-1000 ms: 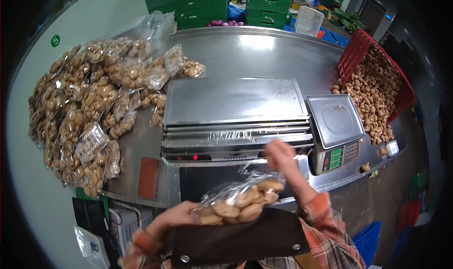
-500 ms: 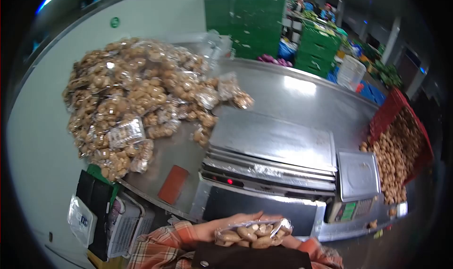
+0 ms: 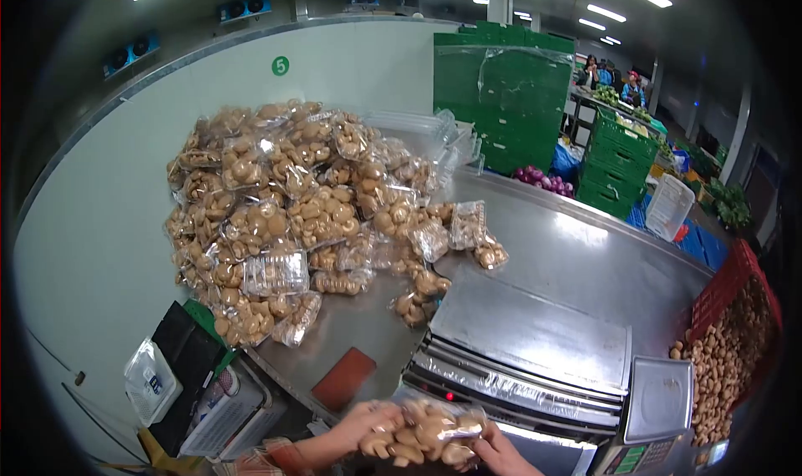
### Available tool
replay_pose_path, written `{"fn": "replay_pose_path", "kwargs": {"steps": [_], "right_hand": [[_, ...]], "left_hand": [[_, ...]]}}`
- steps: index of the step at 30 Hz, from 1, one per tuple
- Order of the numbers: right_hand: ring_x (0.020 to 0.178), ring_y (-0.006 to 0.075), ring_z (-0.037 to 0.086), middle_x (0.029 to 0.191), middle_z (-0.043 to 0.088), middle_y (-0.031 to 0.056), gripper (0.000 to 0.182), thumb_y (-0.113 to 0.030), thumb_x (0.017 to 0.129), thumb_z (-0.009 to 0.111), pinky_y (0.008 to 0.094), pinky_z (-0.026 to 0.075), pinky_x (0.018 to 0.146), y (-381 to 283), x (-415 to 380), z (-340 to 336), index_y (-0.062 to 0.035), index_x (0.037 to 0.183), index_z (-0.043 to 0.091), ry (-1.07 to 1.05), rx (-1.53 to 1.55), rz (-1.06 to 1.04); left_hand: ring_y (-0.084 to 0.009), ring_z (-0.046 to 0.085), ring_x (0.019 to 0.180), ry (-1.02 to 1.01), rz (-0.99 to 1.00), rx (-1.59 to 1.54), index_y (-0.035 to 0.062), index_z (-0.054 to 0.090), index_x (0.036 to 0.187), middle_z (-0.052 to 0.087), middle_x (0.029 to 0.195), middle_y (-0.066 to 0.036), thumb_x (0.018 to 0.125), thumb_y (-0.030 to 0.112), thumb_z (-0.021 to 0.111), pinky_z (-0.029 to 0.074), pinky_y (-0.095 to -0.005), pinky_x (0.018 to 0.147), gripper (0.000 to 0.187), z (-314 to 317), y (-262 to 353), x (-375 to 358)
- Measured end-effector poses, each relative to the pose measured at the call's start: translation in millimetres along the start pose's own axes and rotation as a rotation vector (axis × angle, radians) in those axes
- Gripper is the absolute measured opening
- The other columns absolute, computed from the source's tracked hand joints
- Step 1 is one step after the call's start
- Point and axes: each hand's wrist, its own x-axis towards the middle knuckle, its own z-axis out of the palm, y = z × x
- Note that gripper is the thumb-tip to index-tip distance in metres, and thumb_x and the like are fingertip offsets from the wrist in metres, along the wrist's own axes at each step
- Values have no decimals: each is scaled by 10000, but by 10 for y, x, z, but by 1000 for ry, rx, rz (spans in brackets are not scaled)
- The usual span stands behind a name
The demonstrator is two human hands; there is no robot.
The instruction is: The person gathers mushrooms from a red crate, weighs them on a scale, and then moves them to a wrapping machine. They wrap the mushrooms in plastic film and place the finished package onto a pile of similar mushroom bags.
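Observation:
A clear-wrapped pack of brown mushrooms (image 3: 426,432) is held between my two hands at the bottom of the view. My left hand (image 3: 366,424) grips the left end, its fingers curled over the top. At the right end, my right hand (image 3: 501,453) is closed on the pack. Just beyond lies the wrapping machine (image 3: 526,321), a flat metal top with film rollers and a small red light. A reddish-brown block (image 3: 344,379) rests on the steel table left of the machine.
Many wrapped mushroom packs (image 3: 284,200) are heaped at the left against the white wall (image 3: 100,192). A scale (image 3: 658,401) stands right of the machine, beside loose mushrooms spilling from a red crate (image 3: 710,301). Green crates (image 3: 501,100) stand behind; a grey basket (image 3: 221,422) is lower left.
The pack has come up and forward from close to my body, with both hands now gripping its ends. The camera view has shifted, showing more of the ceiling and back area.

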Motion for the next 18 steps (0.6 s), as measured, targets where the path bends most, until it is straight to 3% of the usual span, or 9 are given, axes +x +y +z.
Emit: {"fn": "replay_pose_path", "kwargs": {"steps": [2,4,8,10,14,15,16,17,18], "right_hand": [[736,146,575,983,561,128,364,-236,956,444,263,478,656,-332,-1,10,-8,1229,367,-91,244,-40],[739,144,575,954,578,105,361,-242,951,460,255,476,657,-301,46,-43,-4,1213,386,-140,206,39],[741,132,572,919,588,89,308,-228,948,473,252,473,655,-265,110,-60,-6,1161,458,-90,204,133],[742,129,572,903,592,84,294,-222,947,477,250,472,653,-249,128,-61,-4,1143,479,-49,206,153],[768,134,577,906,606,78,287,-208,933,493,250,470,678,-70,84,-131,3,1126,511,10,205,193],[805,150,604,925,620,88,351,-294,965,417,275,494,728,132,193,-205,2,1118,528,-65,75,289],[710,131,597,848,624,75,315,-282,963,434,270,499,656,373,186,-189,-12,1081,545,-33,24,184],[721,140,602,850,627,85,341,-316,963,424,294,501,657,355,135,-186,-26,1092,548,-24,-176,23],[763,280,618,835,622,149,336,-324,946,418,373,490,699,382,73,-181,-27,1030,549,29,-215,-37]], "left_hand": [[-168,605,844,118,71,-153,25,579,1055,614,945,-84,899,264,540,513,-316,753,288,-369,370,328],[-209,612,889,147,386,-494,50,539,1116,606,1003,-104,910,321,508,523,-368,781,342,-438,1083,670],[-272,520,1080,28,988,-275,74,391,1268,514,1173,-137,892,516,461,452,-418,907,584,-764,2818,1296],[-320,509,1044,355,726,-572,17,176,1371,435,1263,-200,853,535,523,424,-460,914,811,-772,3225,1521],[-267,560,962,80,677,-157,-3,233,1368,548,1119,-191,917,464,448,460,-398,828,684,-212,2580,1631],[-264,569,959,-40,565,-116,-6,291,1342,573,1068,-184,928,446,429,462,-388,809,629,-76,2292,1553],[-260,579,957,-199,410,-70,-8,349,1317,598,1016,-176,939,429,411,463,-378,790,581,49,1998,1497],[-261,592,895,-156,340,-14,-9,437,1258,615,944,-158,936,445,398,466,-367,751,558,301,1676,1417],[-258,592,892,-274,269,19,-11,465,1234,622,890,-146,936,461,382,470,-367,729,564,385,1361,1347]]}}
